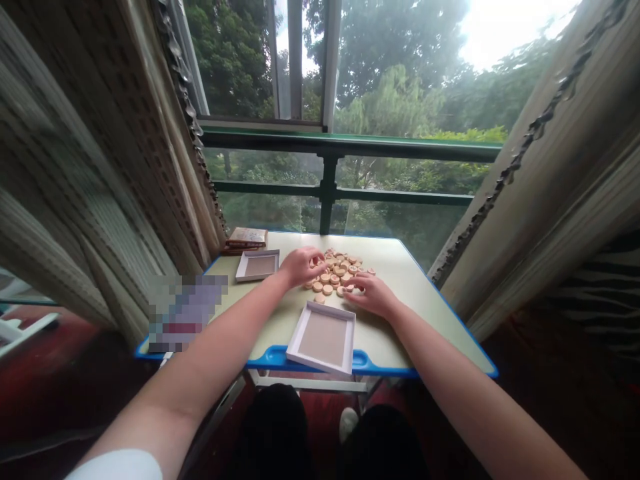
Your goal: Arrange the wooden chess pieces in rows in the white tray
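Note:
Round wooden Chinese chess pieces (pixel 327 289) lie in a loose heap on the cream tabletop, some overlapping and some with red marks. At the heap's left edge is my left hand (pixel 303 265), its fingers bent and a little apart over the pieces. My right hand (pixel 374 293) reaches in from the right, fingers curved and apart, the tips touching or very near the front pieces. In neither hand do I see a piece clearly held. Nearer to me, a shallow white box tray (pixel 304 333) with a grey-brown inside sits at the front edge.
A second shallow white box part (pixel 257 265) lies behind my left forearm, with a brown patterned box (pixel 247 237) at the back left corner. A blurred-out flat object (pixel 187 313) rests at the left. The small table (pixel 430 327) has a blue rim; curtains and a railed window surround it.

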A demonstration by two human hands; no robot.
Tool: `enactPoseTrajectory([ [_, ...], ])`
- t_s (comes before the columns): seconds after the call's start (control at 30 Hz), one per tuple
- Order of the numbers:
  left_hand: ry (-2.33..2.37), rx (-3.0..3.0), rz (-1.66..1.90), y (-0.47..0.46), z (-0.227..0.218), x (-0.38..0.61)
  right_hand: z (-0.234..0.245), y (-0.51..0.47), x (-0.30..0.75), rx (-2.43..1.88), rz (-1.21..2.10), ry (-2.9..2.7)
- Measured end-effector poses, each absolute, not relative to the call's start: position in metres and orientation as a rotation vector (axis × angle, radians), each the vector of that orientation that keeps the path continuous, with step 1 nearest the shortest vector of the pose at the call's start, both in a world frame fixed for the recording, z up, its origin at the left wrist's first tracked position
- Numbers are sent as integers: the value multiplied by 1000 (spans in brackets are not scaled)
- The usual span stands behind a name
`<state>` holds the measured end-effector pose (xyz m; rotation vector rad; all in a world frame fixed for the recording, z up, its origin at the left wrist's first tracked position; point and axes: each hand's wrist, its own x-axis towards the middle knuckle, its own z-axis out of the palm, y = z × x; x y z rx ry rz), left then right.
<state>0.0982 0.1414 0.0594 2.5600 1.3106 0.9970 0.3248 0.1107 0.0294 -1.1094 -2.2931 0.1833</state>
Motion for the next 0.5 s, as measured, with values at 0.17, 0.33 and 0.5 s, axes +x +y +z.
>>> enactPoseTrajectory([
  [0.17,1078,2570,756,141,43,96,28,115,324,-1114,213,-2371],
  [0.33,1009,2491,673,135,50,94,26,118,324,-1130,225,-2354],
  [0.5,1004,2426,493,123,57,92,24,116,327,-1154,251,-2357],
])
